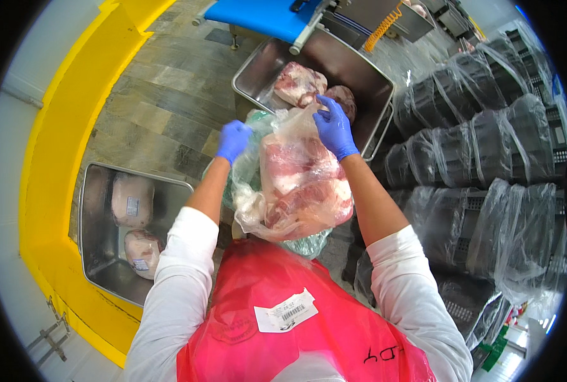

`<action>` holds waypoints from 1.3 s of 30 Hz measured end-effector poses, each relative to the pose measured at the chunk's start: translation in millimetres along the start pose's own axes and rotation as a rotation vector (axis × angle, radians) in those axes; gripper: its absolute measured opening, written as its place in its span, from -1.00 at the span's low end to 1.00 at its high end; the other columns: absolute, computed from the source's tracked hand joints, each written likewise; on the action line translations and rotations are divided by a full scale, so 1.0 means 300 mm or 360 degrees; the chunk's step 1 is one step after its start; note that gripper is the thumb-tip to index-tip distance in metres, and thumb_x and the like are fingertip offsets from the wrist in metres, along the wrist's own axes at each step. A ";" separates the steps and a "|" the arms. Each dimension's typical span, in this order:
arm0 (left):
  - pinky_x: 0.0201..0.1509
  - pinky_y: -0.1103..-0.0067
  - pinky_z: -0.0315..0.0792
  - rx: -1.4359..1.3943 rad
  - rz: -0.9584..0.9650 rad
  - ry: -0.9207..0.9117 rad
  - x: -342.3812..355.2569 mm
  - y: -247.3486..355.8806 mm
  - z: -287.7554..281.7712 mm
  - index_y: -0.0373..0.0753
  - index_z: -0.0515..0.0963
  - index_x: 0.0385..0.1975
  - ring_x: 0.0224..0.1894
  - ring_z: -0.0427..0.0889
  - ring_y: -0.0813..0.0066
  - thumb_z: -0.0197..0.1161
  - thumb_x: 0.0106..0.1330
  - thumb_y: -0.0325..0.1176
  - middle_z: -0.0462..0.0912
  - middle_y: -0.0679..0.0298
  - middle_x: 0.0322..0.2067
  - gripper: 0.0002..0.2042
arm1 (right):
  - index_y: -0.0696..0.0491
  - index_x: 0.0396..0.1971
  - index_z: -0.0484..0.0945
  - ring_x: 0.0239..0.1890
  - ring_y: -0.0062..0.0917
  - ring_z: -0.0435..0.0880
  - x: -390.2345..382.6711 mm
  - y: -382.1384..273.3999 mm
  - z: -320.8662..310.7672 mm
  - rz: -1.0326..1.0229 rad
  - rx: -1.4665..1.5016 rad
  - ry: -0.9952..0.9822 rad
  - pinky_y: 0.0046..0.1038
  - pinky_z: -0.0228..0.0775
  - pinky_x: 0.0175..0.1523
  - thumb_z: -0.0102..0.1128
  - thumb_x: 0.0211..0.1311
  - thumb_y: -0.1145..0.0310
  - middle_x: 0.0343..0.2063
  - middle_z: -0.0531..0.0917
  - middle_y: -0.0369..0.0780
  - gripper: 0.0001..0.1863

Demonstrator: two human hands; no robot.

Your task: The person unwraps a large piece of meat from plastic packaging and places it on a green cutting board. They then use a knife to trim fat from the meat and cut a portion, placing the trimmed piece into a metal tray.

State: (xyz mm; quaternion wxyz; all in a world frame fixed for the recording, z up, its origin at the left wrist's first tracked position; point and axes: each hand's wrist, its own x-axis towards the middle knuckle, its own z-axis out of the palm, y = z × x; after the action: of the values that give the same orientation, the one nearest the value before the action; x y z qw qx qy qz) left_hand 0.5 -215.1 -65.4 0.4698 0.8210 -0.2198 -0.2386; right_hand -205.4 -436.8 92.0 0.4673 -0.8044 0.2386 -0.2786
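Note:
A clear plastic bag holding large pieces of pink raw meat (306,184) sits in front of me over a crumpled green bag (255,121). My left hand (234,139), in a blue glove, is closed at the bag's left edge, on plastic. My right hand (332,127), also blue-gloved, grips the top of the clear bag. Just beyond, a steel bin (356,57) holds meat pieces (296,81).
A second steel bin (92,248) at lower left holds two wrapped meat pieces (133,200), beside a yellow barrier (51,165). A blue conveyor (264,16) stands at the top. Plastic-lined dark crates (462,143) are stacked along the right.

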 end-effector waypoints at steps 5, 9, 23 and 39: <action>0.13 0.24 0.56 0.0251 0.0024 0.0212 -0.025 0.005 -0.052 -0.34 0.65 0.05 0.03 0.74 0.04 0.47 0.19 -0.02 0.74 -0.10 -0.02 -0.44 | 0.03 0.28 0.51 0.16 -0.03 0.61 -0.296 0.028 -0.165 -0.0255 -0.0542 -0.0576 -0.16 0.47 0.27 0.44 0.19 0.27 0.14 0.60 0.04 -0.37; 0.28 0.25 0.49 0.0182 -0.0087 0.0021 -0.332 -0.115 -0.069 -0.44 0.43 0.32 0.20 0.64 0.00 0.55 0.12 0.09 0.63 -0.20 0.14 -0.12 | 0.05 0.00 0.58 -0.03 -0.01 0.60 -0.617 -0.024 -0.238 -0.0178 -0.1017 -0.0436 -0.07 0.46 0.10 0.40 0.06 0.38 -0.10 0.60 0.02 -0.56; 0.04 0.29 0.58 0.0047 -0.0459 -0.0468 -0.612 -0.185 0.092 -0.39 0.73 -0.20 -0.05 0.76 0.08 0.55 0.09 0.11 0.77 -0.07 -0.14 -0.41 | 0.09 -0.32 0.58 -0.23 -0.17 0.68 -0.730 0.000 -0.255 0.0410 -0.0764 -0.0210 -0.24 0.51 -0.12 0.23 0.10 0.56 -0.31 0.64 -0.08 -0.87; 0.01 0.46 0.58 -0.0793 -0.0820 -0.0948 -0.602 -0.029 0.061 -0.33 0.70 0.00 -0.17 0.71 0.44 0.56 0.25 -0.21 0.77 0.23 -0.13 -0.58 | 0.00 0.08 0.61 0.09 -0.12 0.54 -0.684 -0.030 -0.052 -0.0339 -0.0910 -0.0202 -0.07 0.30 0.25 0.53 0.00 0.09 -0.06 0.59 -0.11 -0.39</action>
State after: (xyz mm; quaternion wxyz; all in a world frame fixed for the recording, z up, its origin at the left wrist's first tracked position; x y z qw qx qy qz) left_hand -151.9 -117.7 -47.7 0.4944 0.6068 -0.0700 -0.6184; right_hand -364.7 -310.3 60.1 0.2043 -0.9395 0.1919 -0.1968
